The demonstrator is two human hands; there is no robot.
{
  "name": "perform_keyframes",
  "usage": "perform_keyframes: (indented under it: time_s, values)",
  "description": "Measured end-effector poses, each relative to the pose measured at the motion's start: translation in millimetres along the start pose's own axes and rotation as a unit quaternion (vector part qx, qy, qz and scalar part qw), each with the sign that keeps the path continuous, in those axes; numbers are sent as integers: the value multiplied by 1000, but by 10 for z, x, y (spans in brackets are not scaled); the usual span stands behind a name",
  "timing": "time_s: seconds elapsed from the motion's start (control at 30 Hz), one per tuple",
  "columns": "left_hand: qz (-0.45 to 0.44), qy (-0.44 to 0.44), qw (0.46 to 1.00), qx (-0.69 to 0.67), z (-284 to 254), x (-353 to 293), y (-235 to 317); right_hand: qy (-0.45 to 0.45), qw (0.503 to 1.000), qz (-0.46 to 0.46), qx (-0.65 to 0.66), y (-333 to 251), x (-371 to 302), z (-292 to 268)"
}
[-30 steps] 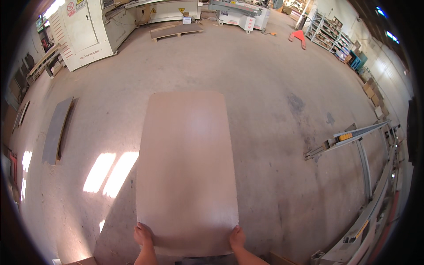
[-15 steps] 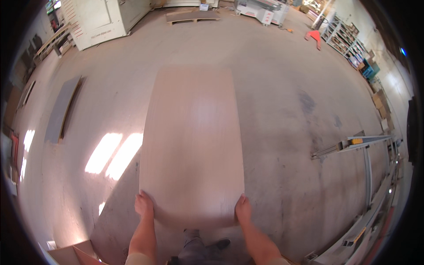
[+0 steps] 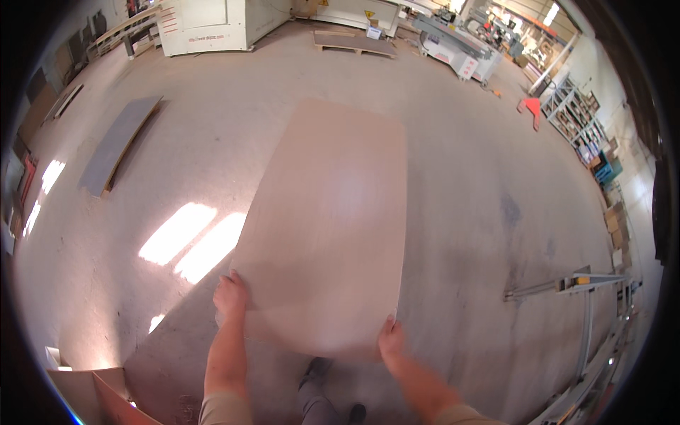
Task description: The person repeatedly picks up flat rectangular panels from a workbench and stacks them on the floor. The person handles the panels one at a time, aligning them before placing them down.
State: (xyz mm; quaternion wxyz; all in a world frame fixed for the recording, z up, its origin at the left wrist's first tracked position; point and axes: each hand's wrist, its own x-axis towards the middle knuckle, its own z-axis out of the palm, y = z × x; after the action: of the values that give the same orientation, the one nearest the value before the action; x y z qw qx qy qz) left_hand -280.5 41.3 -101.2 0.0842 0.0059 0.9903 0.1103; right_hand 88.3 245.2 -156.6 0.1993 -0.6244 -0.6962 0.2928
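A large, flat, light-brown board (image 3: pixel 333 198) stretches out ahead of me above the concrete floor. Its near left edge is gripped by my left hand (image 3: pixel 231 294), thumb on the upper face. On the opposite edge, lower down, my right hand (image 3: pixel 391 340) is closed round the near right corner. The fingers of both hands are mostly hidden beneath the board. Below its near edge my legs and shoes (image 3: pixel 319 368) show.
A grey panel (image 3: pixel 124 142) lies on the floor to the left. Ahead stand a white machine cabinet (image 3: pixel 205 25), a low pallet (image 3: pixel 354 44) and a sliding-table machine (image 3: pixel 460 49). A red pallet jack (image 3: pixel 530 112), shelves (image 3: pixel 574 113) and a metal frame (image 3: pixel 588 283) line the right.
The board has swung so its far end points further right, still held in both hands. My left hand now sits higher than my right. The background has shifted right in view.
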Motion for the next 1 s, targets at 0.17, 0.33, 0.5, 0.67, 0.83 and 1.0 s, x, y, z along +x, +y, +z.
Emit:
perform_keyframes:
  time_s: [0.17,0.33,0.5,0.67,0.83,1.0]
  values:
    - [15,18,1000,22,-80,344,-283,-82,989,78,90,-90,-666,152]
    - [26,17,999,39,-137,602,-510,-196,955,116,191,392,-1097,447]
    - [26,23,999,21,-131,277,-522,-181,969,-117,-118,1268,-1070,674]
    - [68,-33,997,3,126,-750,-354,-174,974,123,80,1820,166,-209]
    - [87,-106,986,-98,455,-2016,73,-188,980,-5,-58,1463,1296,-1296]
    - [83,-75,985,-132,730,-2774,393,-137,979,75,-128,1329,1432,-1880]
